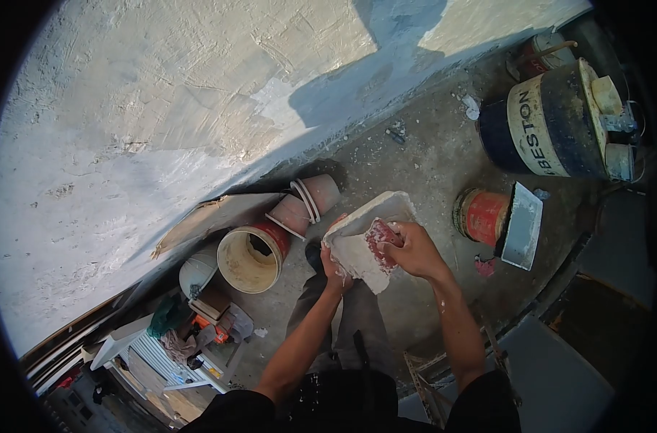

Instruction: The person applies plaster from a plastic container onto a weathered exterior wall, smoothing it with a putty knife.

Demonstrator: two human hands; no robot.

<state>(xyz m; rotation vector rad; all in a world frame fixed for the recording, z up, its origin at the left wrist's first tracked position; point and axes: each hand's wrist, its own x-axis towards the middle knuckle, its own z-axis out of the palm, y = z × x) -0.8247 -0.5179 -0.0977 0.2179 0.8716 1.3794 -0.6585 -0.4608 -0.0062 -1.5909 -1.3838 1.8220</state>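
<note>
My left hand [333, 263] grips the near left side of a shallow tray [377, 206], its walls coated in white plaster. Wet white plaster [354, 254] lies in the tray and hangs over its near edge. My right hand [413, 249] is closed on a red, plaster-smeared piece [379, 237], held over the tray against the plaster. Whether that piece is a sponge, a rag or a scraper I cannot make out. Some of my left fingers are hidden by the tray. White specks stick to both hands.
A rough plastered wall [162, 108] rises on the left. Beside it stand a white-lined bucket [249, 260] and stacked pinkish pails [315, 198]. To the right are a dark drum [534, 130] and a red bucket [484, 216] with a whitened tray [523, 226] against it.
</note>
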